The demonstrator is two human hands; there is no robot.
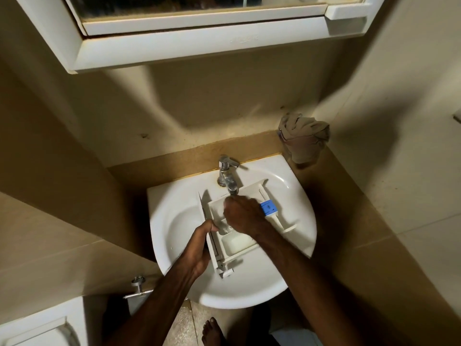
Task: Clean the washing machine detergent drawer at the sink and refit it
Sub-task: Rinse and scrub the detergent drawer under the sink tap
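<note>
The white detergent drawer [238, 242] lies in the white sink [174, 221], under the chrome tap [228, 174]. Its blue insert [269, 208] shows at the right side. My left hand [202, 245] grips the drawer's left front edge, thumb over the rim. My right hand [245, 214] rests inside the drawer's upper compartments just below the spout, fingers bent down into it; what the fingertips touch is hidden. Whether water is running I cannot tell.
A crumpled cloth [304, 137] sits on the counter's back right corner. A mirror cabinet [199, 43] hangs above the sink. A chrome valve [138, 287] sticks out at lower left. My bare foot [212, 330] stands on the floor below the sink.
</note>
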